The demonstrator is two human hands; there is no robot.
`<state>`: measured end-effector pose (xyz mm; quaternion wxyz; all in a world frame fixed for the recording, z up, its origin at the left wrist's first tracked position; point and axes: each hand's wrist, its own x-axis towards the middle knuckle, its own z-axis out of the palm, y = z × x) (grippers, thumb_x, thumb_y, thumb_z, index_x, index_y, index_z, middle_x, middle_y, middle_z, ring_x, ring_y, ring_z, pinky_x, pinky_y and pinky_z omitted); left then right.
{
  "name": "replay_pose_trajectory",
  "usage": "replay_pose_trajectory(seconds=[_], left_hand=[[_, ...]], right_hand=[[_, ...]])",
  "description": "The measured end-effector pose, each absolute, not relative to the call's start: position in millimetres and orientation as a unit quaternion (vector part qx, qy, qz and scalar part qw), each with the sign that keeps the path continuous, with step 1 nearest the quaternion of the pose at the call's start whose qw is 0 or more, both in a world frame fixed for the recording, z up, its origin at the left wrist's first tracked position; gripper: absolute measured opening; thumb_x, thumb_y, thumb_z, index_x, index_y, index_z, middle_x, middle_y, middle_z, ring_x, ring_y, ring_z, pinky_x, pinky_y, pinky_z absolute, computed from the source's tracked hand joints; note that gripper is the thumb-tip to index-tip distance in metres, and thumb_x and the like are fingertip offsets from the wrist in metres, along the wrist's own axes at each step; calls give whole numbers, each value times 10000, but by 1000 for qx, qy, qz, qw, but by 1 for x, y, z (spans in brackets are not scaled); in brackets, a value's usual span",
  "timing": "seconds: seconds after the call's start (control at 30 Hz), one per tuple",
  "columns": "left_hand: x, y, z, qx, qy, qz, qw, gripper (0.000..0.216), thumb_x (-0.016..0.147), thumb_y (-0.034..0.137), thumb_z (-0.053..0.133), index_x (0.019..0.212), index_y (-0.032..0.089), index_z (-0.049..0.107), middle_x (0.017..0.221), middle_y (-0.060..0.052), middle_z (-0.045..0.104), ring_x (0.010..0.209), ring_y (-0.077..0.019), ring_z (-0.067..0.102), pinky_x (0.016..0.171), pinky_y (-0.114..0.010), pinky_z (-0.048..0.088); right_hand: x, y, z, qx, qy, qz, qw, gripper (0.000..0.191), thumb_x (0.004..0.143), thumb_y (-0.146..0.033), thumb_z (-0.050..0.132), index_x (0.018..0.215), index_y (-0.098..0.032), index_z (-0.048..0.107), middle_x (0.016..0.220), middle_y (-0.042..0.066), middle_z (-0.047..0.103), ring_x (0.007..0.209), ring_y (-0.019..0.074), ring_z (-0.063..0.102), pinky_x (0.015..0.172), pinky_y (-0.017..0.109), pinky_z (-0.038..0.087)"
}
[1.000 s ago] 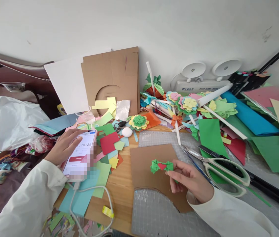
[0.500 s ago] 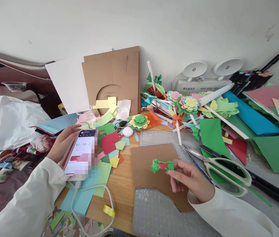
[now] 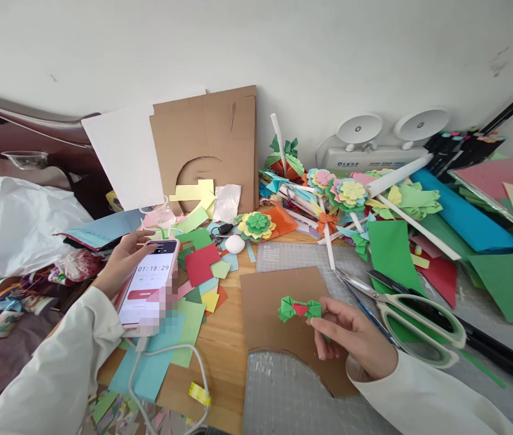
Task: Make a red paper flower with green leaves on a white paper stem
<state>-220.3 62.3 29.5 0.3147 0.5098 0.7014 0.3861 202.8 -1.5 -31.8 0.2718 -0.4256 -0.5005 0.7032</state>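
Observation:
My right hand (image 3: 351, 332) pinches one end of a green folded-paper bow (image 3: 287, 309) with a red centre, holding it over a brown cardboard piece (image 3: 265, 290). That cardboard has a curved cut edge and lies on the grey cutting mat (image 3: 283, 393). On the left, my left hand (image 3: 122, 266) grips the upper left side of a phone (image 3: 147, 284), its thumb across the top of the screen. The phone shows a timer and is tilted up; a white cable (image 3: 188, 347) plugs into its bottom. Fingers behind the phone are hidden.
Scissors (image 3: 419, 326) and a black utility knife (image 3: 501, 356) lie at right. Paper flowers (image 3: 351, 190) with white stems pile up behind. Coloured paper squares (image 3: 202, 266) cover the middle left. Cardboard sheets (image 3: 206, 133) lean on the wall. A white plastic bag (image 3: 29, 223) is far left.
My left thumb has moved over the top of the phone's screen, and the phone has tipped slightly. The bow stays pinched in my right hand, almost in the same place.

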Motion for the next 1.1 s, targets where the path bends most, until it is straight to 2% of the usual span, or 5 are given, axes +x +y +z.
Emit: replay_pose_trajectory(seconds=[0.4,0.73,0.9,1.1], left_hand=[[-226,70,22,539,694,384,283,544,674,481,698,1118,207,544,943,-26,571,716,-151,594,546,-234,484],[-226,70,21,553,700,369,263,554,676,496,690,1119,199,539,929,-32,581,734,-161,601,574,-254,498],[-218,70,26,553,716,355,236,525,669,508,691,1076,204,561,997,-55,579,835,-196,601,605,-262,498],[-208,71,32,534,731,351,240,523,626,496,737,1036,204,594,922,-40,607,681,-162,597,504,-228,452]], right_hand=[[204,-3,-31,-417,-472,729,271,422,792,-584,582,741,-192,436,489,-4,591,420,73,448,419,186,306],[203,-4,-28,-421,-471,725,275,414,798,-578,582,743,-190,446,491,-5,594,428,72,447,432,188,320],[204,-3,-36,-404,-478,728,281,400,808,-563,577,741,-193,441,486,-2,595,417,77,453,418,189,316],[204,-4,-35,-408,-474,728,281,412,797,-575,582,730,-194,440,484,-4,591,414,74,451,411,184,311]])
